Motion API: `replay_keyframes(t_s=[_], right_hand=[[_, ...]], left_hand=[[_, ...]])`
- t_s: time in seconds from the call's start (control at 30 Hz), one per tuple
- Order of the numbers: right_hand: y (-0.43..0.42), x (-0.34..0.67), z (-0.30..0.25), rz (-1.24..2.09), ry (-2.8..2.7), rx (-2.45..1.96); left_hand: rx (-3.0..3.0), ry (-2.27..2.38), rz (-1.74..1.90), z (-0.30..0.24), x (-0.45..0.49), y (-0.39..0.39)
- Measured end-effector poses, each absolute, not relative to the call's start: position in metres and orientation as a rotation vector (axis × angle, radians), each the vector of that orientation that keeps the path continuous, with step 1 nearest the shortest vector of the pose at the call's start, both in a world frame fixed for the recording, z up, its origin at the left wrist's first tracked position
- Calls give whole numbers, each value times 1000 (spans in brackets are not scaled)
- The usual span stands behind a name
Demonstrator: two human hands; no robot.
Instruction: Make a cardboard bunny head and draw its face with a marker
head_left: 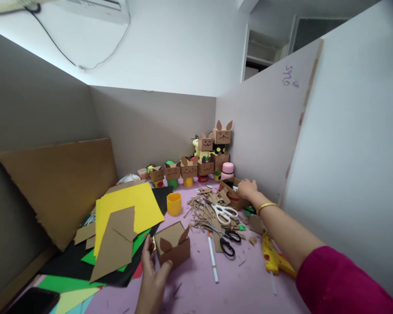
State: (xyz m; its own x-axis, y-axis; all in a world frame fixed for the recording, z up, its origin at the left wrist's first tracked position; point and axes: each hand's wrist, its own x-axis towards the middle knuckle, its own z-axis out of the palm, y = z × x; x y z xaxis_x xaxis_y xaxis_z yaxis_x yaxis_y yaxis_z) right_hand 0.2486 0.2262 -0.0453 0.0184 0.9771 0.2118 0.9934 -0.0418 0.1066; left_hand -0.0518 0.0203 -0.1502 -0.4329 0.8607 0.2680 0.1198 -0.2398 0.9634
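My left hand (154, 272) grips a small open cardboard box (178, 255) by its left side, thumb on the near face and fingers along the edge. Two pointed brown cardboard ears stand up from the box's near rim. Over on the right, my right hand (248, 190) reaches into a cardboard container (237, 202) against the partition. Its fingertips are mostly hidden there, beside something small and white. Between the hands lie a white marker (212, 259) with an orange end, black-handled scissors (227, 244) and white-handled scissors (225, 213).
Cardboard scraps (198, 209) litter the middle. A yellow ring (174, 204) stands behind the box. Yellow sheets (127, 209) lie left, a yellow glue gun (275, 259) right, and a phone (34, 301) front left. Several animal-faced cardboard figures (189, 168) and a pink bottle (227, 170) line the back.
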Motion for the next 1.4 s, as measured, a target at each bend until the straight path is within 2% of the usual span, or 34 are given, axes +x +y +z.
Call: replay_keyframes(t_s=[0.17, 0.37, 0.53, 0.7, 0.83, 0.93, 1.1, 1.17, 1.4], right_hand=[[227, 250, -41, -197, -2031, -2322], [209, 256, -32, -181, -1868, -2310], [175, 274, -3, -208, -1736, -2191], [104, 279, 20, -178, -1769, -1918], [41, 254, 12, 111, -2049, -1555], [15, 228, -7, 606, -2131, -1187], [9, 178, -59, 1283, -1432, -857], [9, 158, -82, 1495, -1358, -764], [6, 120, -123, 1520, -1213, -825]], left_hand=[[1299, 1504, 1711, -153, -52, 21], [1483, 1691, 1748, -144, -53, 14], [1821, 1964, 1863, -133, -47, 1], [2334, 1837, 1834, -137, -45, -8], [2639, 1664, 1639, -140, -39, -16], [2558, 1583, 1382, -139, -30, -22], [2456, 1554, 1099, -133, -18, -30], [2428, 1521, 1033, -127, -15, -33], [2316, 1369, 920, -110, -7, -36]])
